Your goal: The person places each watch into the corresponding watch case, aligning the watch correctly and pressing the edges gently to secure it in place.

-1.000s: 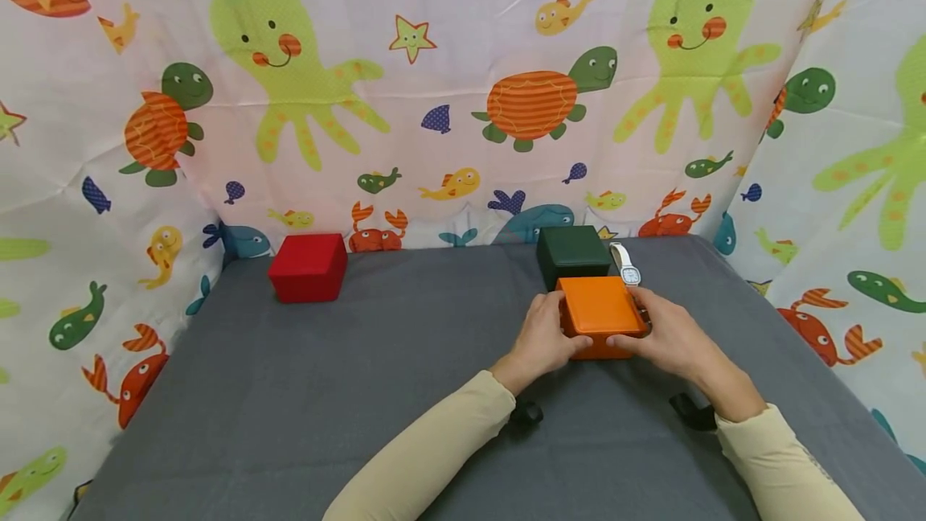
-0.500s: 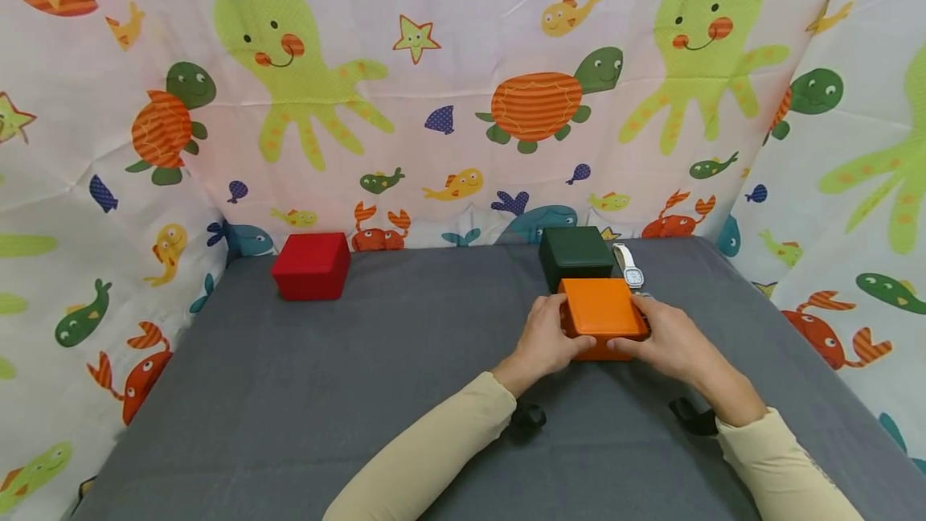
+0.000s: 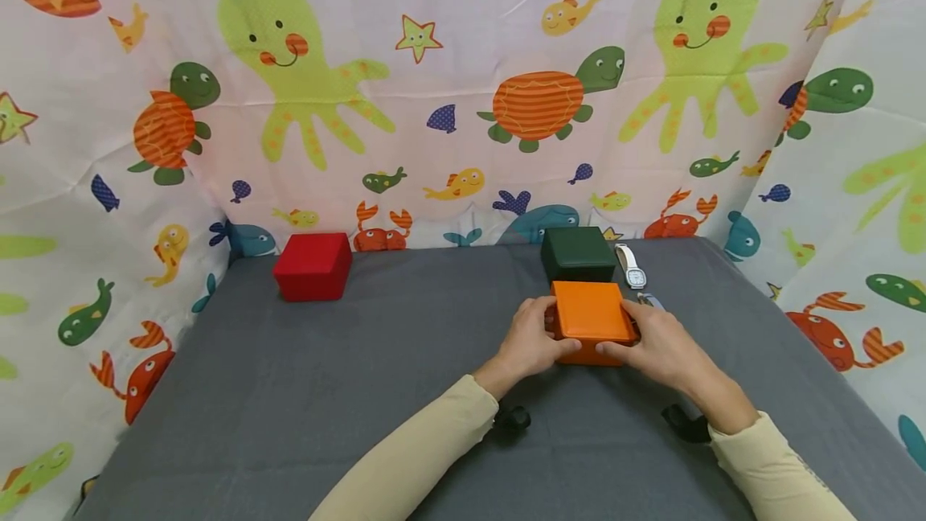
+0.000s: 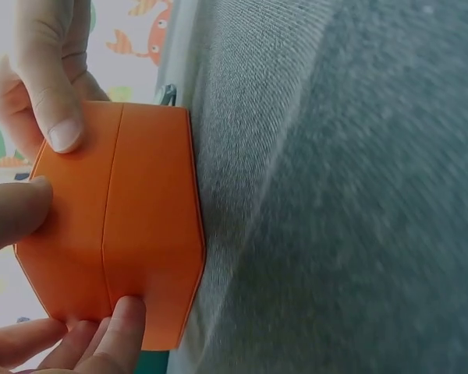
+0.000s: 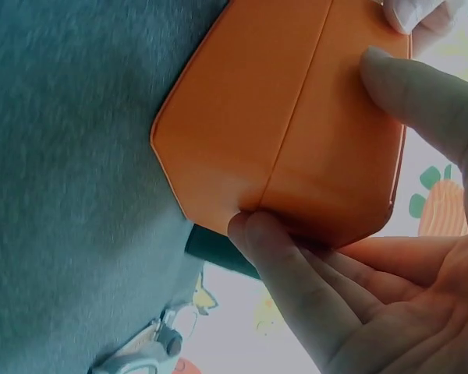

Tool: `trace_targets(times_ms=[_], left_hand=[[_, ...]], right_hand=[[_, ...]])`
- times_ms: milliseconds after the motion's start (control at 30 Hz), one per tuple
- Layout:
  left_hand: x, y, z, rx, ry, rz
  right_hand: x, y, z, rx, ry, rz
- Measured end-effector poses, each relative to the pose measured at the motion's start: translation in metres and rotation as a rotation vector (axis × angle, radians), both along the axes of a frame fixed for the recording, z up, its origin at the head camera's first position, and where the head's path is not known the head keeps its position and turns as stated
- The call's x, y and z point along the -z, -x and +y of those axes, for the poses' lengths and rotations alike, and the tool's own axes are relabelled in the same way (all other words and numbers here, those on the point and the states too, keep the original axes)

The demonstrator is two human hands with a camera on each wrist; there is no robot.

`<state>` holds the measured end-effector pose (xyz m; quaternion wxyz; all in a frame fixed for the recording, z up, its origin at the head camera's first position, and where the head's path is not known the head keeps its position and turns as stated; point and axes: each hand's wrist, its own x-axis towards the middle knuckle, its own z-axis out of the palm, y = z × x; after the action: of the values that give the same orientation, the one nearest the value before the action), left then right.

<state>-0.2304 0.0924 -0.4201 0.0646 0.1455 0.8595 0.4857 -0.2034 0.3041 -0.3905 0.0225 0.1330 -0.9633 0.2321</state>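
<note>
An orange box [image 3: 592, 308] with a seam around its middle rests on the grey cloth, lid closed. My left hand [image 3: 530, 338] grips its left side, the thumb on the front face and the fingers along the side. On the opposite side my right hand [image 3: 664, 346] holds it the same way, both thumbs near each other. In the left wrist view, fingertips [image 4: 129, 319] press the box's side close to the seam. A white watch [image 3: 635, 276] lies beyond the right hand, and a second watch [image 3: 649, 301] is partly hidden by that hand.
A dark green box [image 3: 577, 254] stands right behind the orange one. At the back left is a red box [image 3: 313, 267]. A curtain [image 3: 463, 103] printed with sea animals hangs along the back and sides of the cloth-covered table [image 3: 405, 328].
Both hands have shifted the orange box slightly left and toward me, opening a small gap from the green box. The second watch now shows more beside the right hand.
</note>
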Motion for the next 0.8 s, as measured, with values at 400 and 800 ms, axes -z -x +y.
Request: trace_targets(times_ms=[400, 800], left_hand=[[0.003, -0.002, -0.027, 0.002, -0.043, -0.023], [0.002, -0.001, -0.06, 0.0, -0.044, -0.005]], right_hand=[[0.007, 0.0, -0.023, -0.03, 0.008, 0.058], [0.009, 0.007, -0.055, -0.059, 0.036, 0.05]])
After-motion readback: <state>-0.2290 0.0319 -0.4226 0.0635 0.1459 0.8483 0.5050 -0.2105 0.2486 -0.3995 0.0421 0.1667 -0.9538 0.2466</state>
